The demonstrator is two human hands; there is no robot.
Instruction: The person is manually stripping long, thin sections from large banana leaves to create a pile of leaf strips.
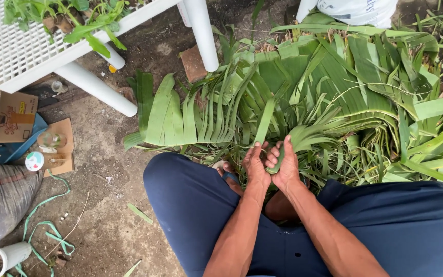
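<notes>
Two hands meet just above the person's knees, both gripping green leaf material. The left hand [256, 165] pinches the lower end of one long green leaf strip [265, 121], which rises upright from the fingers toward the heap; the right hand [286, 165] is curled around a second, darker folded strip [278, 160] that sits between the two palms, so neither hand is free. Both strips lie at the near edge of a broad pile of torn banana leaves [334, 87] spread over the bare dirt ground [103, 225], too many and too overlapped to count, with one fan of split leaf [180, 115] reaching out to the left. The person's two legs in dark blue trousers [190, 205] frame the hands. At upper left stands a white slatted plastic rack [26, 46] holding leafy plants, with three white pipe legs [96, 87] visible on this side. One reddish brick [193, 62] lies beside the middle leg. At the left edge sit one cardboard box [8, 115], one flattened piece of cardboard with two small clear jars [52, 139] and one round lid [34, 160], one grey sack [1, 197], one short white pipe section [3, 258], and one tangle of pale green cord [47, 231].
</notes>
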